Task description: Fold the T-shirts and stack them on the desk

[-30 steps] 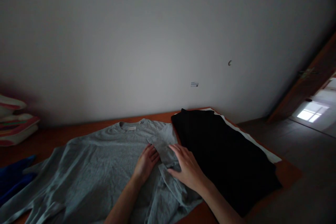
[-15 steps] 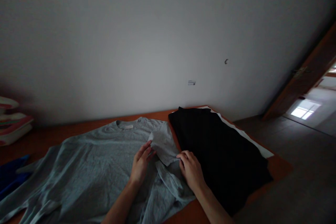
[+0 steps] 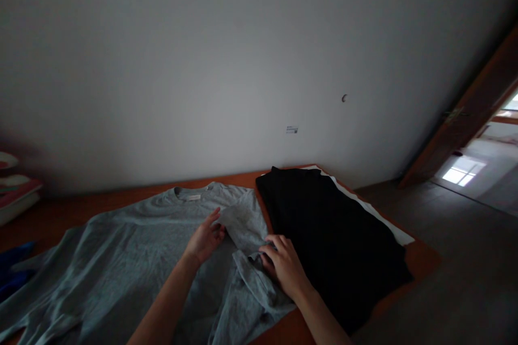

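Note:
A grey long-sleeved shirt (image 3: 133, 248) lies spread on the brown table (image 3: 238, 179), its collar towards the wall. My left hand (image 3: 206, 237) is just above the shirt front, fingers apart, beside the folded-over part near the shoulder. At the bunched sleeve on the right, my right hand (image 3: 282, 264) has its fingers curled on the grey cloth, pinching it. Black folded clothing (image 3: 335, 232) lies to the right of my right hand, on top of something white (image 3: 394, 232).
Blue cloth (image 3: 16, 275) lies at the left, below stacked pinkish-white items (image 3: 18, 197). A pale wall (image 3: 202, 64) stands behind the table. To the right are the grey floor (image 3: 457, 248) and a wooden door (image 3: 465, 113).
My left hand has moved left and its fingers have come away from the folded grey cloth. My right hand has shifted slightly down and left, and the cloth lies flatter near the shoulder.

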